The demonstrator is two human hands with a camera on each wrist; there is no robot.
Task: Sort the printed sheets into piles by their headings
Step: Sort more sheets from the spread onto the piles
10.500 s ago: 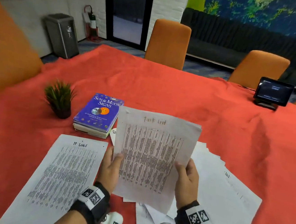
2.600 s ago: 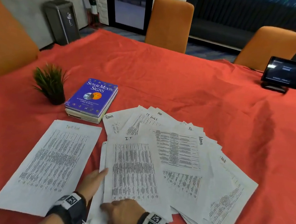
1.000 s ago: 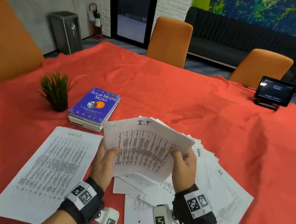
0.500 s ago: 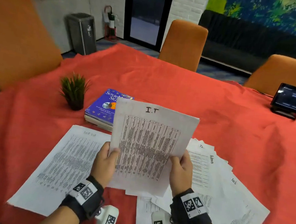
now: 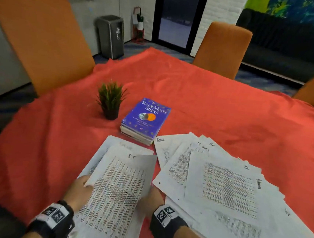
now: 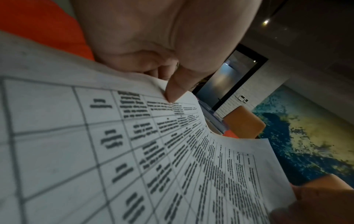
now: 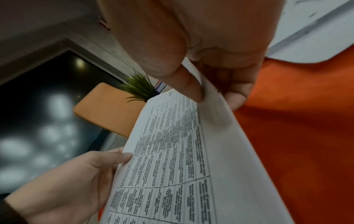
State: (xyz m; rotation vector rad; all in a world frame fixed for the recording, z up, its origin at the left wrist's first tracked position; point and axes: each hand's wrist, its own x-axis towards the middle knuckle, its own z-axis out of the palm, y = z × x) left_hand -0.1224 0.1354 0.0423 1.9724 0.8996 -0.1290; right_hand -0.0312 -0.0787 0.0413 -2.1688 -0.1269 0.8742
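I hold a printed sheet headed "I.T" [image 5: 119,184] low over the left pile [image 5: 107,143] on the red tablecloth. My left hand [image 5: 80,188] pinches its left edge, thumb on top [image 6: 178,89]. My right hand [image 5: 150,197] pinches its right edge, which curls upward; the thumb [image 7: 189,89] lies on the print, fingers behind. The same sheet [image 6: 172,151] fills the left wrist view and also shows as the sheet [image 7: 182,151] in the right wrist view. A fanned spread of unsorted sheets [image 5: 226,183] with headings such as "Admin" lies to the right.
A blue book "Sun & Moon Signs" [image 5: 146,118] lies on other books behind the piles, with a small potted plant [image 5: 111,101] to its left. Orange chairs [image 5: 222,50] stand around the table. Bare red cloth [image 5: 230,110] stretches beyond the papers.
The "I.T" sheet, held upright before me half a second ago, has come down and leftward over the left pile. Both hands keep hold of it; my view swung left.
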